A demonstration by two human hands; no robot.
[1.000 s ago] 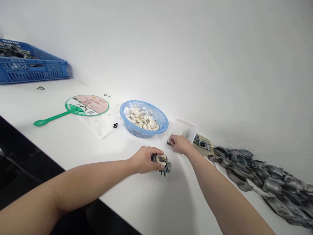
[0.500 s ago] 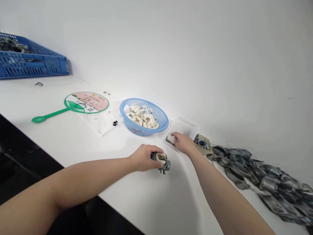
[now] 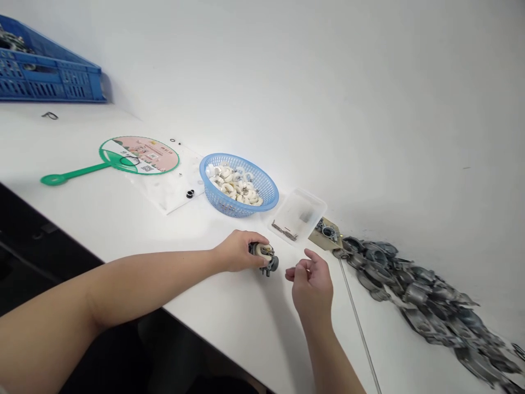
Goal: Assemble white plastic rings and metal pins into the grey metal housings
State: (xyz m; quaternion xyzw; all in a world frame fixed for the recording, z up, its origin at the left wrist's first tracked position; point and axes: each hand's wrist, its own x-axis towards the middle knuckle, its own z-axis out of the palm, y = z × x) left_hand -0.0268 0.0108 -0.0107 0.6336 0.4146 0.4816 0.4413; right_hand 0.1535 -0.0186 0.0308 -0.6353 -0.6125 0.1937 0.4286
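Note:
My left hand (image 3: 235, 251) rests on the white table, fingers closed around a small grey metal part (image 3: 265, 258) with a cream ring on top. Just to its right, my right hand (image 3: 311, 282) is raised a little above the table, with thumb and forefinger pinched on a thin metal pin (image 3: 290, 268) too small to make out well. Behind them, a clear plastic tray (image 3: 298, 214) holds several thin pins. A blue basket (image 3: 239, 186) holds several cream rings.
A heap of grey metal castings (image 3: 414, 295) runs along the wall at right. A green hand fan (image 3: 123, 159) lies on a clear bag at left, with small black rings nearby. A blue crate (image 3: 45, 76) stands far left. The table's front edge runs diagonally below my arms.
My right hand has left the clear tray and drawn back toward the part in my left hand, now pinching a thin pin. The left hand stayed put; the view shifted slightly.

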